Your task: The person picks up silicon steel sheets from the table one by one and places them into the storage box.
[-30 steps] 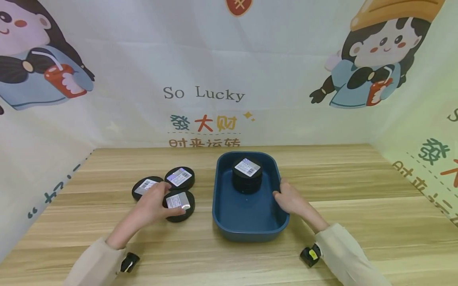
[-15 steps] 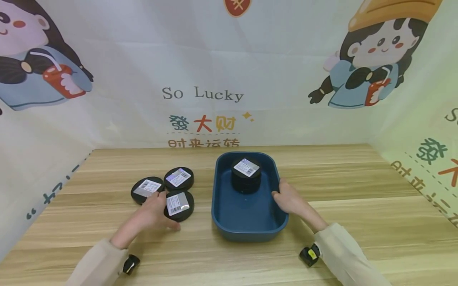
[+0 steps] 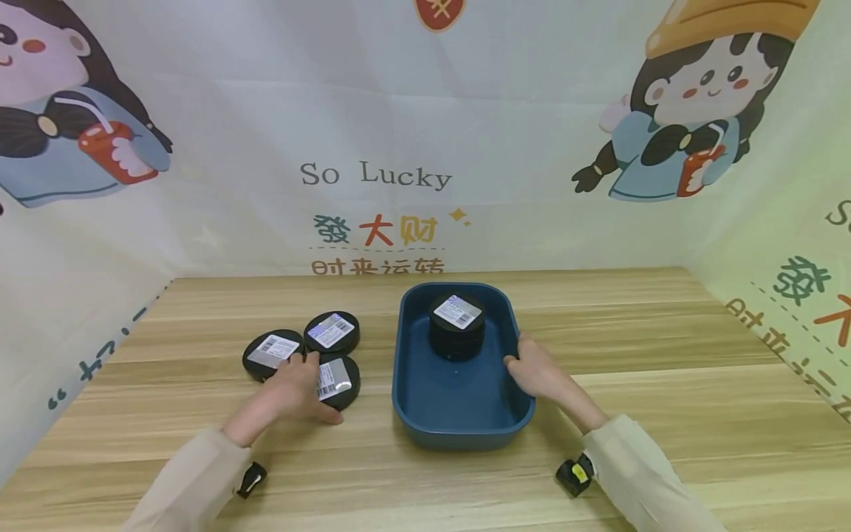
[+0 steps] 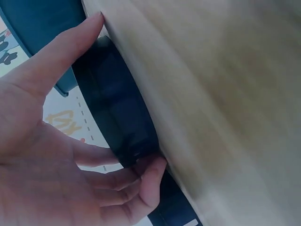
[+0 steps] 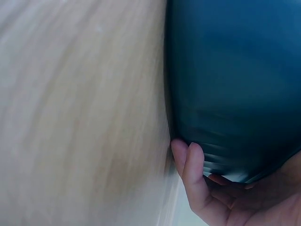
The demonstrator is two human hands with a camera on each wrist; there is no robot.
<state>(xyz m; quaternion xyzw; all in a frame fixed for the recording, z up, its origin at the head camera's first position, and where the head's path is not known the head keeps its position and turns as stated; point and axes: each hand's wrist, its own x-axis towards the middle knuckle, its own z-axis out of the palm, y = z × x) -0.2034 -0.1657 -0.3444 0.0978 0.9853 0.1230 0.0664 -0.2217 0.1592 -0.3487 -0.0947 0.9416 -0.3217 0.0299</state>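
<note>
My left hand (image 3: pixel 291 390) spans the nearest of three black discs (image 3: pixel 343 386) on the left, its thumb and fingers at opposite sides of the rim. The left wrist view shows the thumb at one end of that disc (image 4: pixel 113 101) and bent fingers at the other, beside a second disc (image 4: pixel 174 202). Silver labels face up on all three. With my right hand (image 3: pixel 540 369) I grip the right wall of a blue tub (image 3: pixel 459 441), thumb inside. Curled fingers press the outer wall of the tub (image 5: pixel 230 84) in the right wrist view. A stack of black discs (image 3: pixel 457 336) stands inside at the back.
The other two discs, one at the back (image 3: pixel 332 332) and one at far left (image 3: pixel 271 353), lie close against the held one. All rests on a wooden table (image 3: pixel 665 355), with a printed cloth (image 3: pixel 518 185) behind and at the sides.
My left hand has drawn back from over the near disc, then moved right around its edge. The right hand and the tub have stayed in place.
</note>
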